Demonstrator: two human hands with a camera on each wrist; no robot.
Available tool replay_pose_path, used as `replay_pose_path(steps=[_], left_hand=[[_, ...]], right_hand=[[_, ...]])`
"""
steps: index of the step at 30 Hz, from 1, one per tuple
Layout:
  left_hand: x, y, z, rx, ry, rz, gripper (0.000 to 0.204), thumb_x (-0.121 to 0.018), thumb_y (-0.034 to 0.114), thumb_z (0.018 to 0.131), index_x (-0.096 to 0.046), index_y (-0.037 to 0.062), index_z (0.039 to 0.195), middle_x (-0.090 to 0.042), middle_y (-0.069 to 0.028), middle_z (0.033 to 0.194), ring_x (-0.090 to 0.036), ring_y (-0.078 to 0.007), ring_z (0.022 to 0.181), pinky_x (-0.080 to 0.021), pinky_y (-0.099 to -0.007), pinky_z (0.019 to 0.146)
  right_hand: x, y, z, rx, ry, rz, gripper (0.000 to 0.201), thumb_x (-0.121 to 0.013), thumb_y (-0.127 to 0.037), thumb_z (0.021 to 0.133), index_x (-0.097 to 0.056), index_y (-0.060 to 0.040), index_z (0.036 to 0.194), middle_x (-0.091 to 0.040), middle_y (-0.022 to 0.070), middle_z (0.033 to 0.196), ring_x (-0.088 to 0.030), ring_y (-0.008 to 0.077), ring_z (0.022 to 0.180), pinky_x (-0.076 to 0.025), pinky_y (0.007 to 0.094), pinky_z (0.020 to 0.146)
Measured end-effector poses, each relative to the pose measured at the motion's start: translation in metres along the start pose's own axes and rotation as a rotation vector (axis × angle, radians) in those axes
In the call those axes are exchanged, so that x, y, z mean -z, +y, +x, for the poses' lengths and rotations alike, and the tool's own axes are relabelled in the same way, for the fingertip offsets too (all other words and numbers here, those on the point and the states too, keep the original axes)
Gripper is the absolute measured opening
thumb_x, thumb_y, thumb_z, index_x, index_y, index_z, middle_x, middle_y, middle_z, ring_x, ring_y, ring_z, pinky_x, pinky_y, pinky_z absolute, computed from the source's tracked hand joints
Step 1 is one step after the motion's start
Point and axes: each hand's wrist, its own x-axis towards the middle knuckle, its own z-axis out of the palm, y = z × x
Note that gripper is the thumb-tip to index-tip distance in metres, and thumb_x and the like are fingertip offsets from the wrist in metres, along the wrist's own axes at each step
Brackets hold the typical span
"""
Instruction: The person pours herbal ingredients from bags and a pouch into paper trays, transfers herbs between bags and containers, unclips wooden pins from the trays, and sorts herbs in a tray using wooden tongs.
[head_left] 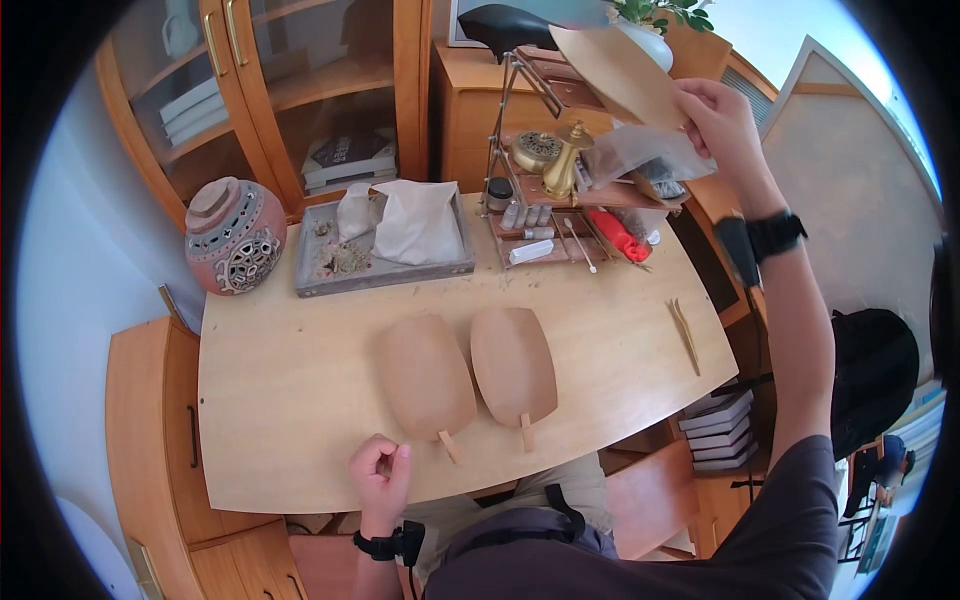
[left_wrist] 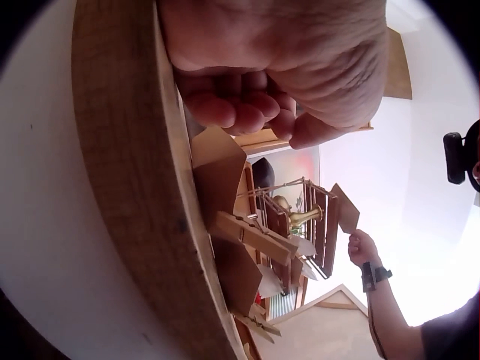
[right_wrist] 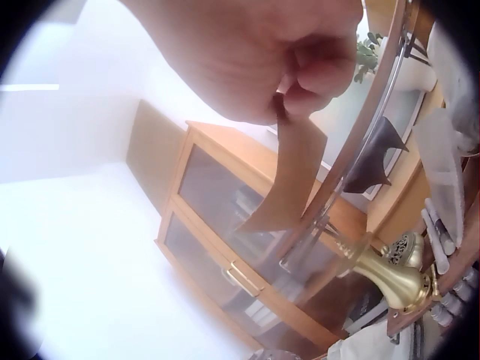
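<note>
High at the back right, my right hand [head_left: 722, 125] pinches a brown paper fan [head_left: 625, 75] by its near end, above a small wooden shelf rack [head_left: 555, 190]. In the right wrist view the fan [right_wrist: 294, 176] hangs below the curled fingers; its handle is hidden in the hand. Two similar brown fans, a left one [head_left: 425, 375] and a right one [head_left: 512, 360], lie side by side on the table, short handles toward the front edge. At that edge rests my left hand [head_left: 380, 478], fingers loosely curled with nothing in them, just left of the left fan's handle.
A grey tray [head_left: 400, 285] with white cloth and dried bits stands at the back left, beside a patterned jar [head_left: 235, 235]. The rack bears a brass vase [head_left: 568, 160], small bottles and a red item [head_left: 618, 235]. Wooden tongs [head_left: 684, 337] lie on the right of the table [head_left: 290, 400].
</note>
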Motion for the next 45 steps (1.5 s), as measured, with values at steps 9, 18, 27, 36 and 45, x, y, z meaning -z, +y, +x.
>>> replay_pose_path(steps=[9,18,27,36,45], left_hand=[[0.0,0.001,-0.002,0.052,-0.038,0.026,0.024,-0.066,0.001,0.091,-0.048,0.0028,0.076,-0.046,-0.0011,0.069,-0.039,-0.0087,0.061,-0.034,-0.0252,0.057],[0.002,-0.006,-0.004,0.069,-0.083,0.1,0.024,-0.059,0.005,0.099,-0.048,0.0054,0.078,-0.045,0.0017,0.073,-0.043,-0.0057,0.062,-0.033,-0.0221,0.057],[-0.004,-0.005,-0.004,0.091,-0.004,0.094,0.025,-0.063,0.004,0.096,-0.047,0.0049,0.077,-0.043,0.003,0.073,-0.037,-0.0048,0.064,-0.029,-0.0219,0.057],[-0.012,0.004,-0.002,0.104,0.0,0.159,0.027,-0.061,0.007,0.099,-0.046,0.0048,0.076,-0.042,0.0028,0.073,-0.038,-0.005,0.063,-0.03,-0.0217,0.056],[-0.009,0.002,-0.003,0.111,0.001,0.174,0.025,-0.061,0.006,0.099,-0.047,0.004,0.078,-0.042,0.0031,0.075,-0.037,-0.0056,0.067,-0.031,-0.0216,0.06]], right_hand=[[0.017,0.027,-0.177,0.06,0.147,0.107,0.014,-0.064,-0.003,0.098,-0.069,0.0019,0.11,-0.056,-0.0093,0.07,-0.043,-0.0025,0.055,-0.03,0.0166,0.05],[-0.05,0.068,-0.288,-0.571,0.091,0.518,0.015,-0.064,-0.008,0.1,-0.068,0.0013,0.111,-0.06,-0.004,0.067,-0.045,0.0007,0.048,-0.031,0.0191,0.042],[-0.081,0.114,-0.315,-1.026,-0.228,1.806,0.037,-0.05,-0.022,0.106,-0.053,0.0074,0.128,-0.044,-0.0001,0.067,-0.036,0.0045,0.046,-0.032,0.0188,0.035],[-0.081,0.133,-0.318,-0.934,-0.278,1.915,0.036,-0.048,-0.022,0.107,-0.053,0.0071,0.127,-0.044,-0.0007,0.067,-0.037,0.0043,0.045,-0.03,0.0186,0.034],[-0.081,0.135,-0.316,-0.928,-0.264,1.925,0.034,-0.051,-0.021,0.106,-0.053,0.0062,0.127,-0.044,-0.0013,0.068,-0.036,0.0039,0.046,-0.03,0.0188,0.034]])
